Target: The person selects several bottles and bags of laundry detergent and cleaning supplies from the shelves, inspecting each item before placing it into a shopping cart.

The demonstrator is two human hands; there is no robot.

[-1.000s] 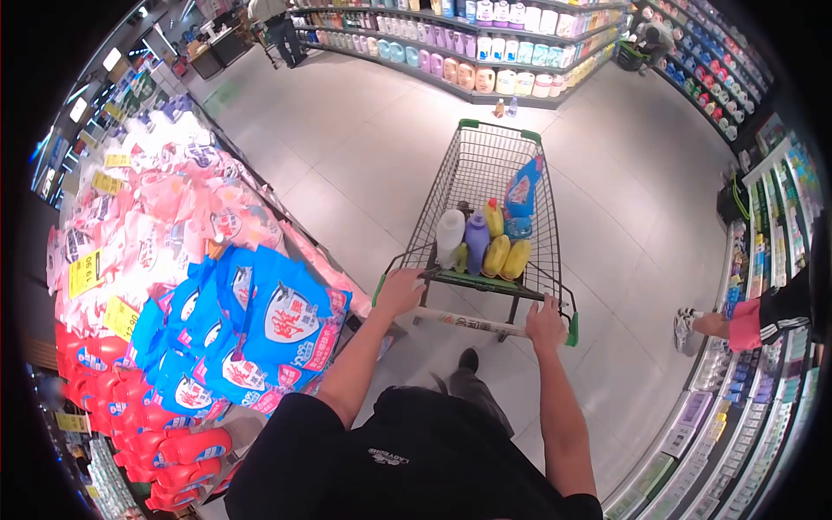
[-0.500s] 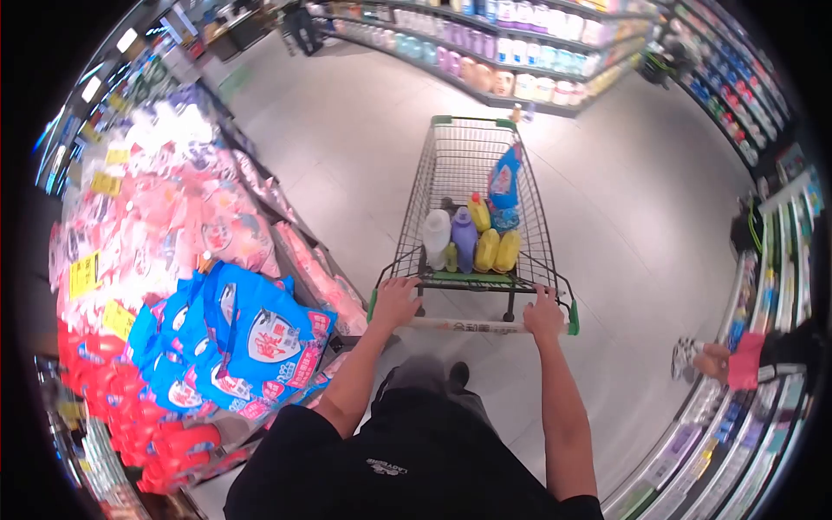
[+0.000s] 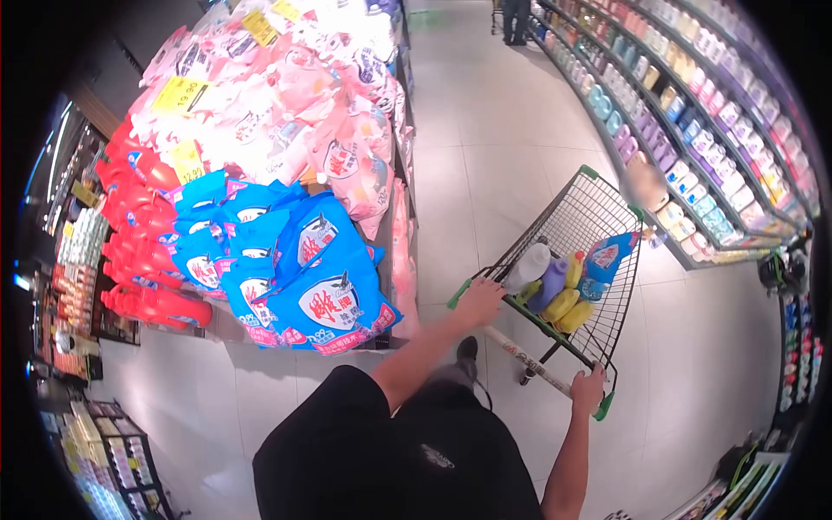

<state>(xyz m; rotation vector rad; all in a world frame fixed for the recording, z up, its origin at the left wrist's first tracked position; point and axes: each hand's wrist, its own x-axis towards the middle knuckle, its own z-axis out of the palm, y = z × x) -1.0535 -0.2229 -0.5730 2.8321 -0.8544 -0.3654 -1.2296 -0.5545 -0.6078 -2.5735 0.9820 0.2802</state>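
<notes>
A wire shopping cart (image 3: 620,299) with green corners stands tilted across the view, its front pointing up and right. My left hand (image 3: 481,302) is closed round the left end of its pale handle bar (image 3: 529,364). At the right end of the same bar, my right hand (image 3: 588,388) is closed too. In the near part of the basket are a white bottle (image 3: 530,267), a purple bottle (image 3: 551,288) and several yellow bottles (image 3: 574,317). A blue bag (image 3: 612,253) with a red-and-white label leans behind them.
Blue bags (image 3: 334,299), pink bags (image 3: 347,160) and red bottles (image 3: 178,308) fill a display on the left. A long shelf of bottles (image 3: 685,130) runs along the right, close to the cart's front corner. Someone's dark-trousered legs (image 3: 516,22) show far up the aisle.
The view has swung, and the cart now sits further right and angled to the right. The blue-bag display appears closer to the middle. Both hands have stayed on the handle.
</notes>
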